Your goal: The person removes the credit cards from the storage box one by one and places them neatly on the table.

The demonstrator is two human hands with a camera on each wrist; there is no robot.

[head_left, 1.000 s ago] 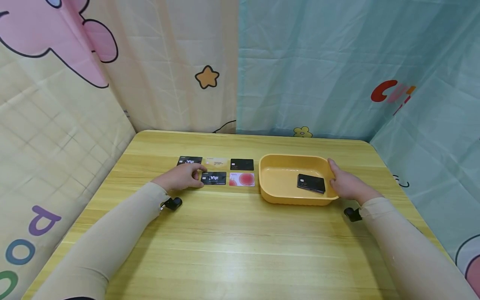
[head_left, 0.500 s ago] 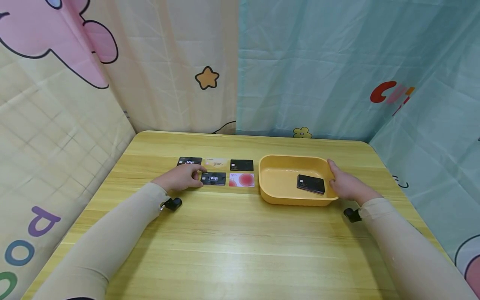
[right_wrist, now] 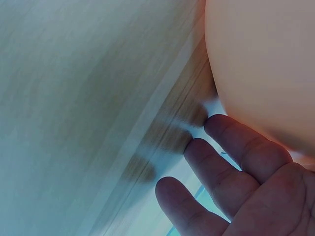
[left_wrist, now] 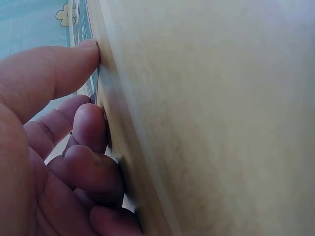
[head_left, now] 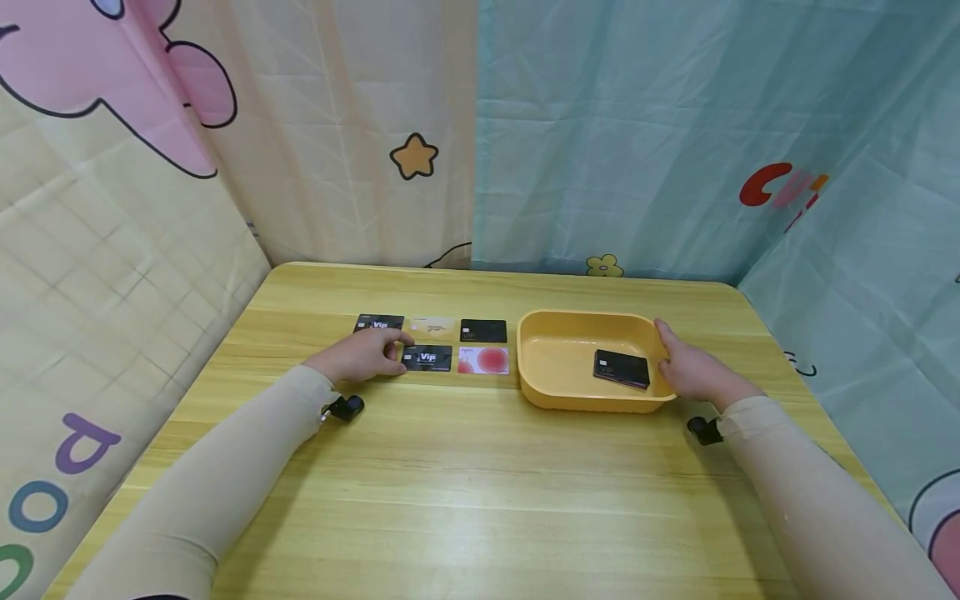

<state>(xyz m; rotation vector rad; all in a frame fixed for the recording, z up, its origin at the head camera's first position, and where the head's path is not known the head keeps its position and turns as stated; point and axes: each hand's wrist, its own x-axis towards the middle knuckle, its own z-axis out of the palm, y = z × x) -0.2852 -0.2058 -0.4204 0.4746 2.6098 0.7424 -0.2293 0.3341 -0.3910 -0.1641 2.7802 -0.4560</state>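
Observation:
In the head view, my left hand (head_left: 360, 352) is low over the table, its thumb and index finger bracketing the left end of a black "Vip" card (head_left: 429, 358). Up close in the left wrist view, the fingers (left_wrist: 93, 169) are bent with their tips down at the tabletop. My right hand (head_left: 701, 371) grips the right end of a yellow plastic tray (head_left: 551, 350), thumb at the rim and the other fingers (right_wrist: 226, 184) along its outer side. Inside the tray lies a small stack of black cards (head_left: 622, 367). What lies under the left palm is hidden.
Behind lie another black "Vip" card (head_left: 378, 322), a pale gold card (head_left: 432, 326) and a plain black card (head_left: 483, 331). A pink-and-white card (head_left: 483, 361) lies between the nearer "Vip" card and the tray. Patterned curtains (head_left: 637, 150) surround the wooden table (head_left: 480, 483).

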